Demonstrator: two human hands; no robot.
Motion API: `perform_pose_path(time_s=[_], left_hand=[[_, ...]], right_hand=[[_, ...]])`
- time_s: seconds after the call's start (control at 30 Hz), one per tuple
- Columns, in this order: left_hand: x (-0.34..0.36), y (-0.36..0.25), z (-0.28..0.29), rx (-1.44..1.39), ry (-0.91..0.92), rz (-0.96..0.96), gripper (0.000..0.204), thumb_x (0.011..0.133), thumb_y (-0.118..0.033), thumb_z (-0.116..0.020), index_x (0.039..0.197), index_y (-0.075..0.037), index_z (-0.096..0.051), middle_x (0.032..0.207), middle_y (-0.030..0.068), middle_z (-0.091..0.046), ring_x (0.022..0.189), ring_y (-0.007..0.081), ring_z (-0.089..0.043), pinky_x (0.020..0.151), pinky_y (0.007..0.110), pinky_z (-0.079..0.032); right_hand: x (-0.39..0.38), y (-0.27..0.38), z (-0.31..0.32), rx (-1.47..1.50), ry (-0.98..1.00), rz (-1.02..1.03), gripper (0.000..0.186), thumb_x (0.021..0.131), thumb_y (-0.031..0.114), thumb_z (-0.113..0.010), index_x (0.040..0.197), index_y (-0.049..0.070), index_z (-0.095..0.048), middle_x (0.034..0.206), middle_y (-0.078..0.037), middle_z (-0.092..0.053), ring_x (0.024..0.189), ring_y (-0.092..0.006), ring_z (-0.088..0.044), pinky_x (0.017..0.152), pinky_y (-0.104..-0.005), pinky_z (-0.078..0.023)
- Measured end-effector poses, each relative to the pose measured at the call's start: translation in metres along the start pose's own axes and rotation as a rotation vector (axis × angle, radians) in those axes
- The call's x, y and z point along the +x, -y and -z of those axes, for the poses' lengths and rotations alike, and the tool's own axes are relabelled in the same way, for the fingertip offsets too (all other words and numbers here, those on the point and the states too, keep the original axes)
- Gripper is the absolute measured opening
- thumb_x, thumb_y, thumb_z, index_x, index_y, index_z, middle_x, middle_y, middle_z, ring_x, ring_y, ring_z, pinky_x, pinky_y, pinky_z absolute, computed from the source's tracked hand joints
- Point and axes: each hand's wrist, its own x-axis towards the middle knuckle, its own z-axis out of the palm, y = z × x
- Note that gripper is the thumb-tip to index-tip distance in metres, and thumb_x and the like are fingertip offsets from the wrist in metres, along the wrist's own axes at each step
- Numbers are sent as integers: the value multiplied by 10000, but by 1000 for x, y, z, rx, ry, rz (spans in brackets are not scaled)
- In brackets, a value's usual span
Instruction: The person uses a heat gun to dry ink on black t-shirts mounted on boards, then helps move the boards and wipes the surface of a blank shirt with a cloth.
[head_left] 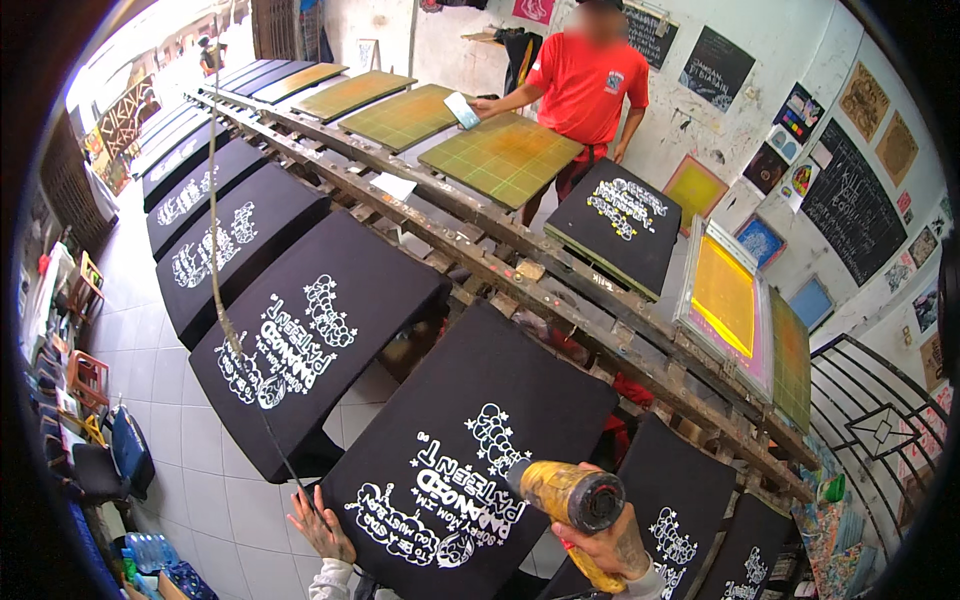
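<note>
My right hand (617, 548) is closed around the handle of a yellow and black heat gun (568, 490). Its nozzle end hangs over the white print on a black T-shirt (490, 370) stretched over a flat board. My left hand (322, 530) is beside that shirt's left edge, fingers spread. A dark cord (268, 425) comes down from above and crosses this hand; whether the fingers touch it I cannot tell. Another printed black T-shirt (400, 265) lies on the board to the left, and a further black shirt (680, 480) to the right, partly behind my right hand.
Wooden rails (500, 245) run between two rows of boards. Across them, a person in a red shirt (592, 85) holds a phone-like object (462, 110). A framed printing screen with yellow ink (722, 300) rests at right. A metal rack (880, 430), chairs (95, 470) and water bottles (150, 550) stand around.
</note>
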Motion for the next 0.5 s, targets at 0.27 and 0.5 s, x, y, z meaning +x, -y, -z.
perform_pose_path(time_s=[0.27, 0.5], left_hand=[[-5, -1, 0, 104, -30, 28, 651, 1086, -510, -226, 1526, -74, -423, 1655, 108, -280, 1564, 295, -110, 1218, 601, 34], [0, -3, -5, 113, -4, 51, 752, 1071, -559, -174, 1562, -5, -305, 1634, 145, -322, 1547, 323, -176, 1219, 574, 52]], right_hand=[[27, -20, 15, 64, 135, 61, 805, 791, 122, -848, 1457, 2, -413, 1286, -164, -652, 1131, -251, -693, 955, -358, -574], [38, -27, 41, 224, 44, -25, 762, 814, 120, -830, 1459, 25, -435, 1269, -160, -673, 1153, -268, -682, 964, -364, -554]])
